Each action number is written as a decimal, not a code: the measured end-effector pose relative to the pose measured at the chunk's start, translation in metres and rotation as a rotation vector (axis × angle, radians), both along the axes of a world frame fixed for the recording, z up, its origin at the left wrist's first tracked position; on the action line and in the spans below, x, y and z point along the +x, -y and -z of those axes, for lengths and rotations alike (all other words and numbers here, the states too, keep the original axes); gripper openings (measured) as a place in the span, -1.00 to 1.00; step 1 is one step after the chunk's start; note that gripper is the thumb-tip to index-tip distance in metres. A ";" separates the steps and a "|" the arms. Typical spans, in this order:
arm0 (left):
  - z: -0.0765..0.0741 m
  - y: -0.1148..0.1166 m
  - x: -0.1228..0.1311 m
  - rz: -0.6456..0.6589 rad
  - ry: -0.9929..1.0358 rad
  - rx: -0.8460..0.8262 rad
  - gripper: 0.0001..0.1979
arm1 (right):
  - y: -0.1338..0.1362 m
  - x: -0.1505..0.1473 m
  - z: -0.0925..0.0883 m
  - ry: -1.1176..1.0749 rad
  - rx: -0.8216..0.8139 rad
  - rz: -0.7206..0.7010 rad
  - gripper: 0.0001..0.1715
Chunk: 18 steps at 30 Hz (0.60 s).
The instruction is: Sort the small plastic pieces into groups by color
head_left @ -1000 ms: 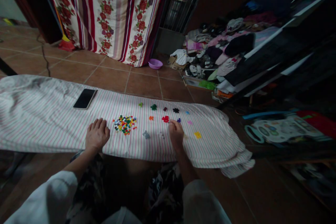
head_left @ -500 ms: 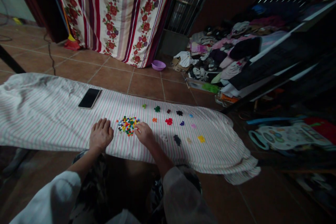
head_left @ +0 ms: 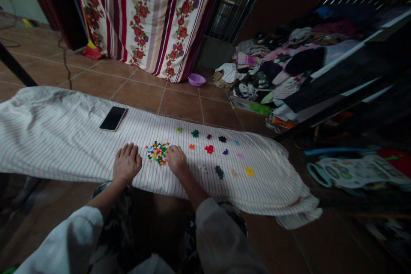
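A mixed pile of small coloured pieces [head_left: 157, 154] lies on a striped cloth [head_left: 80, 145]. At its right edge is my right hand [head_left: 177, 159], fingers curled and pressed together against the pieces; whatever is between the fingertips is hidden. My left hand [head_left: 127, 163] rests palm down on the cloth just left of the pile, fingers stretched out, holding nothing. Right of the pile, sorted pieces sit in small single-colour groups, among them dark green [head_left: 195, 133], black [head_left: 222, 139], red [head_left: 209, 149], dark grey [head_left: 219, 172] and yellow pieces [head_left: 249, 171].
A dark-screened phone [head_left: 113, 118] lies on the cloth, up and left of the pile. Beyond the cloth's far edge are a tiled floor [head_left: 180, 102], a purple basin [head_left: 197, 79], a flowered curtain [head_left: 150, 21] and heaped clothes [head_left: 266, 64].
The view has shifted slightly, moving everything a little to the right. My right hand's fingertips have moved slightly up along the pile's right edge. My left hand stays in place.
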<state>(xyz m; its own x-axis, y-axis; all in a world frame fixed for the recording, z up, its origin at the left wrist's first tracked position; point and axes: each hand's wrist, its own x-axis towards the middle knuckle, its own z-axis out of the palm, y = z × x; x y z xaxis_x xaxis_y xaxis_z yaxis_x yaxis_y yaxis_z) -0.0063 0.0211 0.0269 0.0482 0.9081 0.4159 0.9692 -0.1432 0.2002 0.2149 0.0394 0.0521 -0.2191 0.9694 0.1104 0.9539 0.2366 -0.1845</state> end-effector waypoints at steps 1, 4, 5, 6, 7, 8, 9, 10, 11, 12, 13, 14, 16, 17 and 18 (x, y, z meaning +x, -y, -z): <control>0.000 0.000 0.000 0.001 -0.001 0.002 -0.57 | 0.000 -0.001 0.001 0.007 0.011 -0.009 -0.83; 0.000 0.000 0.000 0.001 0.008 0.004 -0.58 | 0.000 -0.001 0.004 0.004 0.036 -0.052 -0.83; 0.000 0.000 0.000 0.001 0.013 0.002 -0.58 | -0.001 -0.001 0.005 -0.005 0.042 -0.068 -0.83; 0.001 0.000 0.000 -0.001 0.018 0.001 -0.58 | -0.001 0.000 0.006 -0.018 0.047 -0.083 -0.83; 0.001 0.000 0.000 -0.004 0.021 0.000 -0.58 | -0.001 0.000 0.007 -0.030 0.050 -0.095 -0.82; 0.001 0.000 0.000 -0.006 0.021 0.000 -0.58 | -0.002 0.000 0.007 -0.044 0.052 -0.104 -0.82; 0.002 0.000 0.000 -0.008 0.020 0.002 -0.58 | -0.002 0.000 0.007 -0.055 0.051 -0.108 -0.82; 0.002 0.000 0.000 -0.009 0.017 0.003 -0.58 | -0.002 -0.001 0.007 -0.064 0.046 -0.106 -0.83; 0.002 0.000 0.000 -0.007 0.015 0.005 -0.57 | -0.003 -0.001 0.007 -0.069 0.037 -0.100 -0.83; 0.002 0.000 0.000 -0.005 0.012 0.007 -0.57 | -0.003 -0.002 0.006 -0.070 0.027 -0.092 -0.83; 0.001 0.000 0.000 -0.002 0.012 0.009 -0.57 | -0.003 -0.003 0.005 -0.069 0.015 -0.084 -0.83; 0.001 0.000 0.000 0.003 0.012 0.010 -0.57 | -0.003 -0.003 0.004 -0.068 0.003 -0.076 -0.83; 0.000 0.000 0.000 0.009 0.018 0.007 -0.57 | -0.003 -0.004 0.001 -0.072 -0.019 -0.064 -0.81; 0.000 0.000 0.000 0.010 0.023 0.005 -0.57 | -0.003 -0.005 -0.001 -0.083 -0.028 -0.057 -0.80; 0.000 0.001 0.000 0.010 0.027 0.004 -0.57 | -0.003 -0.005 -0.002 -0.100 -0.034 -0.047 -0.79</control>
<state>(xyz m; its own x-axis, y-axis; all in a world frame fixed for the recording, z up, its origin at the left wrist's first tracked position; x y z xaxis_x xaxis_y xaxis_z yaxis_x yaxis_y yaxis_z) -0.0065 0.0206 0.0273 0.0464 0.9061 0.4204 0.9619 -0.1540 0.2257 0.2104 0.0426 0.0544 -0.2540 0.9619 0.1011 0.9182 0.2727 -0.2873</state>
